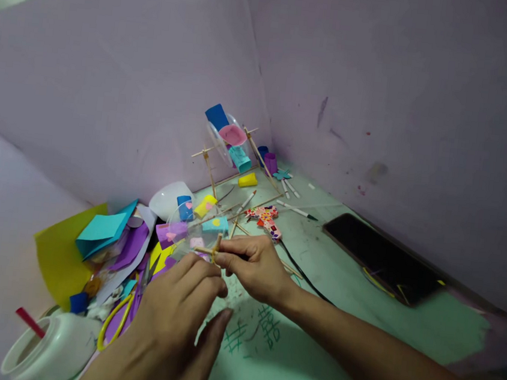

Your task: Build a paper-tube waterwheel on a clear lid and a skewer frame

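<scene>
Sticks [217, 249] crossed and bound with a yellowish band are held up just in front of the floral-patterned hot glue gun [266, 217], on its near left side. The right hand [258, 269], nearer than the glue gun, pinches the crossing between thumb and forefinger, the gap between them narrow. The left hand [172, 314] is farther to the near left of the glue gun, its thumb spread wide from the bent fingers; whether its hidden fingertips touch the sticks, I cannot tell.

The glue gun lies on a green tabletop [332, 343], its black cord [303, 274] trailing off toward the near right. Left of it is a clear disc [196, 226] ringed with coloured paper rolls, some bearing hearts. Beyond it, to the left, a wheel with paper rolls [232, 135] hangs on a stick frame [210, 173]. A white marker [296, 210] with a dark tip lies just right of the glue gun, a black phone [384, 258] farther right. Well to its near left are yellow-handled scissors [115, 320] and a white jar [67, 346] with a red stick [30, 322] in it.
</scene>
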Available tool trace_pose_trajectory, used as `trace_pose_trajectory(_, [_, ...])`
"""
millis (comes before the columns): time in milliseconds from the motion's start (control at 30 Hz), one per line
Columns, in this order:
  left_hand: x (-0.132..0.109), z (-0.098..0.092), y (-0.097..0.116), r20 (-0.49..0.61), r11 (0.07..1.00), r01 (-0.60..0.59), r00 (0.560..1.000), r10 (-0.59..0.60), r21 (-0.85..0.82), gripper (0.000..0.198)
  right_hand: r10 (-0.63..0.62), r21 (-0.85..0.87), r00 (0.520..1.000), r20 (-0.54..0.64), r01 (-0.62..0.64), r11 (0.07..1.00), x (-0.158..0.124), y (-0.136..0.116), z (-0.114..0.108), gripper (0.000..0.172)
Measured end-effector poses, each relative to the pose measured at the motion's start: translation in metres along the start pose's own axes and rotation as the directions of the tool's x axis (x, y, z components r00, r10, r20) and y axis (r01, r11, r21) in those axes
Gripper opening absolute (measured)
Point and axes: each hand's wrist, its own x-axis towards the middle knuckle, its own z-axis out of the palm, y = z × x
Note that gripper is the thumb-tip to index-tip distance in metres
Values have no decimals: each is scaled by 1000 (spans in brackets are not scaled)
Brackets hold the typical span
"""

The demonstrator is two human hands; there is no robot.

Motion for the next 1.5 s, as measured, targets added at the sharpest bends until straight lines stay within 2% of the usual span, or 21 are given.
trace_pose_trajectory(133, [-7,-3,2,22,927,250,967,-254,-281,45,-11,8,1000,25,11,1000,-1,-1,0,17])
trace_pose_trajectory(200, [-10,-1,5,19,794,390,902,-431,-467,48,-22,-13,1000,14,22,1000,-1,-1,0,17])
trace_pose_trajectory(267, [-8,4,10,-17,694,455,830,-557,-559,47,-39,-41,999,2,39,998,-1,-1,1,18])
trace_pose_trajectory(333, [2,11,16,-110,714,494,780,-616,-497,46,-53,-35,999,9,53,998,-1,-2,2,20])
trace_pose_trajectory(400, [18,16,22,-239,781,564,746,-622,-269,41,-51,-11,999,3,51,999,-2,-3,2,20])
trace_pose_trajectory(467, [37,20,27,-335,817,573,784,-522,67,29,-48,5,999,-23,48,999,-2,-3,2,23])
trace_pose_trajectory(567, [59,22,29,-359,716,493,866,-349,495,18,-57,-5,997,-54,57,998,-4,0,1,29])
trace_pose_trajectory(667, [65,23,27,-212,703,324,946,-246,633,15,-51,6,997,-50,52,999,-5,2,0,22])
trace_pose_trajectory(767, [52,25,26,-176,713,265,964,-199,649,13,-51,-2,998,-39,51,999,-3,3,0,20])
trace_pose_trajectory(833, [36,28,28,-236,730,311,949,-208,608,12,-59,-8,998,-13,59,998,-2,1,1,21])
trace_pose_trajectory(900, [20,32,30,-331,802,375,914,-236,464,14,-47,-5,999,16,48,999,-1,0,1,23])
trace_pose_trajectory(1000, [2,38,31,-422,899,423,839,-343,110,19,-4,-12,1000,27,4,1000,-1,-1,1,19])
trace_pose_trajectory(1067, [-3,39,30,-391,856,478,762,-516,-197,9,14,-14,1000,14,-14,1000,-3,-1,1,17])
trace_pose_trajectory(1100, [-3,38,28,-351,770,511,690,-633,-383,8,19,-11,1000,6,-19,1000,-3,-1,2,16])
trace_pose_trajectory(1133, [-3,37,27,-278,628,518,599,-751,-581,11,23,-9,1000,1,-23,1000,-4,0,2,15])
trace_pose_trajectory(1200, [-3,34,23,-28,221,396,439,-898,-891,14,27,-10,1000,-4,-27,1000,-5,1,2,14])
trace_pose_trajectory(1233, [-4,32,22,118,4,285,407,-906,-959,14,27,-13,1000,-1,-27,1000,-5,1,2,14])
trace_pose_trajectory(1300, [-5,28,20,362,-373,66,437,-823,-926,15,24,-18,1000,10,-24,1000,-5,2,2,15])
trace_pose_trajectory(1367, [-6,24,21,486,-608,-121,487,-725,-785,12,18,-10,1000,11,-18,1000,-4,1,2,16])
trace_pose_trajectory(1433, [-4,24,24,545,-717,-259,500,-673,-648,8,19,-3,1000,11,-19,1000,-4,1,2,15])
trace_pose_trajectory(1500, [0,24,26,574,-747,-348,484,-661,-567,7,20,-5,1000,9,-20,1000,-4,0,2,15])
